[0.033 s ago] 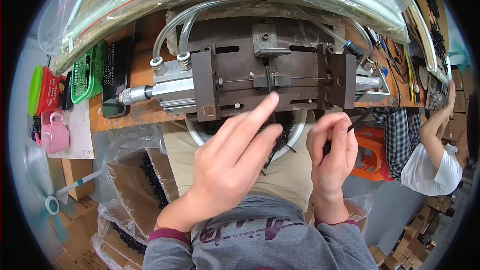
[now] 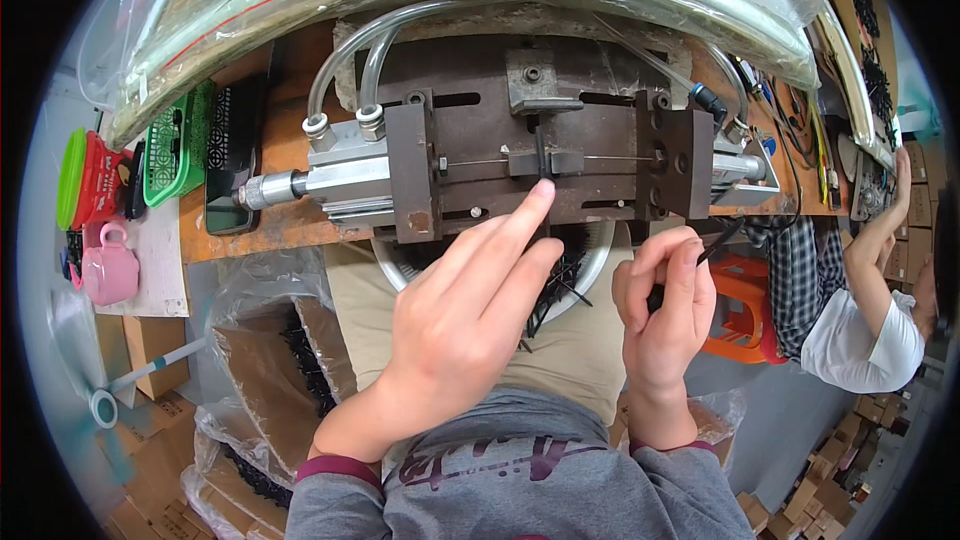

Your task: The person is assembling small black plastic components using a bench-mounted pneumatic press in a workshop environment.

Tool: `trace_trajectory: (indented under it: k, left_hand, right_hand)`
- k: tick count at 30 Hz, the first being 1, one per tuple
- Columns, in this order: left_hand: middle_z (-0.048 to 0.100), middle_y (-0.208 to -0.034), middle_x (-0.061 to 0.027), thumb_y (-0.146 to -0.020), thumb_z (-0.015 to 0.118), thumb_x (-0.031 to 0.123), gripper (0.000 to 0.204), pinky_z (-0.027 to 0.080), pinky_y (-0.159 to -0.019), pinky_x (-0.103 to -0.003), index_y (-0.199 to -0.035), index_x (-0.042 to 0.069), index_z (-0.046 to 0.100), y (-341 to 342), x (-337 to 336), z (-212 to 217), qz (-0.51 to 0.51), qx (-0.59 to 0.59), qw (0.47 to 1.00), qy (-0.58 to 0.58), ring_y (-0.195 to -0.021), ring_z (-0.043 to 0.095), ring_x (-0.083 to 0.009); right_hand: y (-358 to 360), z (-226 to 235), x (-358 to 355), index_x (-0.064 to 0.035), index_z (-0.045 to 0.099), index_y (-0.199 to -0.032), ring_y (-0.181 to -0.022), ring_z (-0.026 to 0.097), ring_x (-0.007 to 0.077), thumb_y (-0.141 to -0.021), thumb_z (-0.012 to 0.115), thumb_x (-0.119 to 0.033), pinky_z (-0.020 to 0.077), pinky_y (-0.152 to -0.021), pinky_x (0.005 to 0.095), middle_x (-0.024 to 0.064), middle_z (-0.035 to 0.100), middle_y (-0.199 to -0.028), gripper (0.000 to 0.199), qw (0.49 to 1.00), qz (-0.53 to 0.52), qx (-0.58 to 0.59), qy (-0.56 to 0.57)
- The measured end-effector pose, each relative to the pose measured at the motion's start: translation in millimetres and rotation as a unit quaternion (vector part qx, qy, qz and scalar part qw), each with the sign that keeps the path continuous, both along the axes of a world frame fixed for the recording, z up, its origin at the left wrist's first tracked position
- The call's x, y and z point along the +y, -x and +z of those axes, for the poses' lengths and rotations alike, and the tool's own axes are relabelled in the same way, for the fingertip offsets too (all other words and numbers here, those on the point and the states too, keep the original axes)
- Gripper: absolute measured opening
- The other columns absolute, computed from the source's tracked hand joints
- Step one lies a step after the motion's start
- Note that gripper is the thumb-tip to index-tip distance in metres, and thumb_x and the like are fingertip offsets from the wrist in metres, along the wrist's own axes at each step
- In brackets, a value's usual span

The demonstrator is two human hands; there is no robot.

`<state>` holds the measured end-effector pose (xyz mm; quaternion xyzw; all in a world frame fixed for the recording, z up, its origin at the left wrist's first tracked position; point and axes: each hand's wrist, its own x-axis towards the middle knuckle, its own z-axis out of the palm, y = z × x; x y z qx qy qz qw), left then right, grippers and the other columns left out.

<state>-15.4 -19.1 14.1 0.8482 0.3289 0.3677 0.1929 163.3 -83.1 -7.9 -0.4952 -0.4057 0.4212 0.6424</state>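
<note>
My left hand (image 2: pixel 450 305) reaches over the front edge of a dark metal clamping fixture (image 2: pixel 480 70). Its fingers are stretched out, and the index fingertip rests at the near end of a thin black rod (image 2: pixel 541 145). That rod lies across the small grey jaws (image 2: pixel 565 163) at the fixture's middle, below a metal stop block (image 2: pixel 531 80). To the right, my right hand (image 2: pixel 665 320) is closed around another black rod (image 2: pixel 722 238), which sticks out past the fingers toward the upper right. A dark rounded end shows between the curled fingers.
On my lap, partly behind my left hand, sits a pale-rimmed bowl (image 2: pixel 602 240) of black rods. Air cylinders (image 2: pixel 345 180) with clear hoses flank the fixture. A green basket (image 2: pixel 160 170) and pink cup (image 2: pixel 110 270) stand left. Another person (image 2: pixel 870 330) works at right.
My left index fingertip has shifted slightly up along the rod in the fixture. In my right hand the rounded dark end now shows more clearly.
</note>
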Motion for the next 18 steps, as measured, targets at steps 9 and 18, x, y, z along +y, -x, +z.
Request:
trace_trajectory:
  k: [9, 18]
  left_hand:
    - [0.066, -0.124, -0.0163, -0.078, 0.068, 0.005, 0.025, 0.054, -0.07, -0.031, -0.101, -0.003, 0.067, -19, 4, 0, 0.042, 0.143, 0.984, -0.092, -0.082, 0.067, -0.0217]
    - [0.066, -0.126, -0.0118, -0.076, 0.07, 0.007, 0.024, 0.049, -0.056, -0.028, -0.1, 0.002, 0.068, -15, 7, 7, 0.045, 0.171, 0.982, -0.062, -0.058, 0.061, -0.0167]
  right_hand:
    - [2, 12, -1, -0.0055, 0.041, -0.078, -0.045, 0.03, 0.0085, -0.109, 0.024, -0.041, 0.0259, -0.044, 0.023, 0.0022, 0.039, -0.058, 0.05, 0.987, 0.037, 0.153, -0.011]
    - [-6, 18, -1, 0.0018, 0.063, -0.091, -0.069, 0.046, 0.0085, -0.106, 0.041, -0.026, 0.0335, -0.062, 0.0217, 0.0062, 0.059, -0.085, 0.038, 0.995, -0.045, -0.084, -0.023]
